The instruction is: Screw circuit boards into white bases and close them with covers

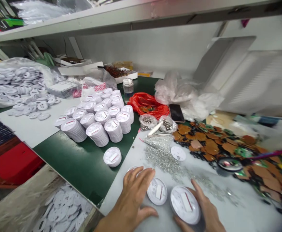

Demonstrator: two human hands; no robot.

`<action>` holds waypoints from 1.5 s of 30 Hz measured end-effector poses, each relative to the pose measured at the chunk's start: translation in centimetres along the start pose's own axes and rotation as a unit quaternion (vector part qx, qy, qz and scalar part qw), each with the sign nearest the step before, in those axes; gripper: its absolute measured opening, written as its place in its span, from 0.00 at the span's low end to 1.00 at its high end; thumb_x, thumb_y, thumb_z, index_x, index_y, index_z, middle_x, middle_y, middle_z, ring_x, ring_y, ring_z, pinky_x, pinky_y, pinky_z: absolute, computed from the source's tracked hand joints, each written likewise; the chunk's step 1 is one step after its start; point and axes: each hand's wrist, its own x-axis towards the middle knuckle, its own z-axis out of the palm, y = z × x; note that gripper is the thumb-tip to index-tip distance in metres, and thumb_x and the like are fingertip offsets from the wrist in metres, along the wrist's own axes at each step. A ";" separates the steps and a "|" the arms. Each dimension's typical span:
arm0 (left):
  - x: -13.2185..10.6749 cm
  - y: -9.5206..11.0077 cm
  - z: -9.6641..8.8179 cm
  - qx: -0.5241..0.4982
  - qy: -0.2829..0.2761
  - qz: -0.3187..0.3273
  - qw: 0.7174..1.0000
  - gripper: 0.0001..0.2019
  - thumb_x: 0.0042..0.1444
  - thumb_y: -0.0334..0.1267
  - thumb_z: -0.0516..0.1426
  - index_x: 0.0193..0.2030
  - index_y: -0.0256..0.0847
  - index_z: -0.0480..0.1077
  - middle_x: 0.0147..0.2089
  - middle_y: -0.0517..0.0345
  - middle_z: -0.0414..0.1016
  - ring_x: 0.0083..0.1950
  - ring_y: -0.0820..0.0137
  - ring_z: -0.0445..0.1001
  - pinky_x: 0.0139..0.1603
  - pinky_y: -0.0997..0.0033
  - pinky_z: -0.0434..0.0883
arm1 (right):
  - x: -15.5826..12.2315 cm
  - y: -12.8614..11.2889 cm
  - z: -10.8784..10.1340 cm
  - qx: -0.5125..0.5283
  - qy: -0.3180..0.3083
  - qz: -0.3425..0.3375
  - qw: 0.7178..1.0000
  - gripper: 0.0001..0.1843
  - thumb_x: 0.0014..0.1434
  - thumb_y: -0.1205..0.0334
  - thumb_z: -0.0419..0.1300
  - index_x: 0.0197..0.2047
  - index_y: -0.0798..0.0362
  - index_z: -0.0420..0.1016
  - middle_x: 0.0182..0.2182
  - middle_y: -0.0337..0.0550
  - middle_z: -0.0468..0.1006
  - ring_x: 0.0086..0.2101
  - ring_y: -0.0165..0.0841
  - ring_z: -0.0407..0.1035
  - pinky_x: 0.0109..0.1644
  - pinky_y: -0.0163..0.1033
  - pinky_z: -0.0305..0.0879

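Observation:
My right hand (207, 209) curls around the side of a white round plastic case (184, 205), which has a pale rectangular piece with a red edge on its face. To the left of it lies a similar white case (157, 191). My left hand (136, 193) hovers beside that second case with fingers stretched and thumb apart, nothing in its grasp. Behind its fingertips a further white disc (132, 168) is mostly hidden. A short stack of white cases (112, 157) stands farther back on the green mat (68, 161).
Many tall stacks of white cases (102, 116) stand at the left back. Small metal parts (162, 158) are scattered before me, near a flat white disc (178, 153). Brown circuit boards (211, 146) and a dark round container (229, 166) occupy the right. A shelf (131, 19) crosses above.

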 end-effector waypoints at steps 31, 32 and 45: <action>3.6 4.2 5.6 0.018 -0.033 0.107 0.994 0.59 0.52 0.40 0.72 0.77 0.56 0.33 0.70 0.50 0.66 0.74 0.45 0.57 0.70 0.29 0.54 | -4.8 3.6 -5.2 0.000 0.089 0.086 0.992 0.41 0.62 0.58 0.59 0.74 0.50 0.48 0.52 0.52 0.78 0.51 0.50 0.74 0.53 0.52 0.70; 3.8 4.6 5.8 0.017 -0.041 0.115 0.992 0.60 0.52 0.41 0.72 0.77 0.56 0.32 0.70 0.49 0.66 0.74 0.44 0.57 0.69 0.29 0.55 | -5.2 4.1 -5.8 -0.016 0.096 0.095 0.991 0.41 0.62 0.57 0.59 0.74 0.50 0.48 0.52 0.51 0.78 0.51 0.50 0.74 0.54 0.53 0.70; 6.0 8.1 8.6 0.020 -0.081 0.165 0.983 0.62 0.56 0.44 0.70 0.76 0.56 0.20 0.71 0.45 0.65 0.73 0.40 0.58 0.66 0.24 0.59 | -6.8 5.7 -6.2 -0.037 0.072 0.108 0.991 0.39 0.65 0.58 0.57 0.74 0.49 0.45 0.56 0.53 0.75 0.56 0.49 0.69 0.58 0.55 0.65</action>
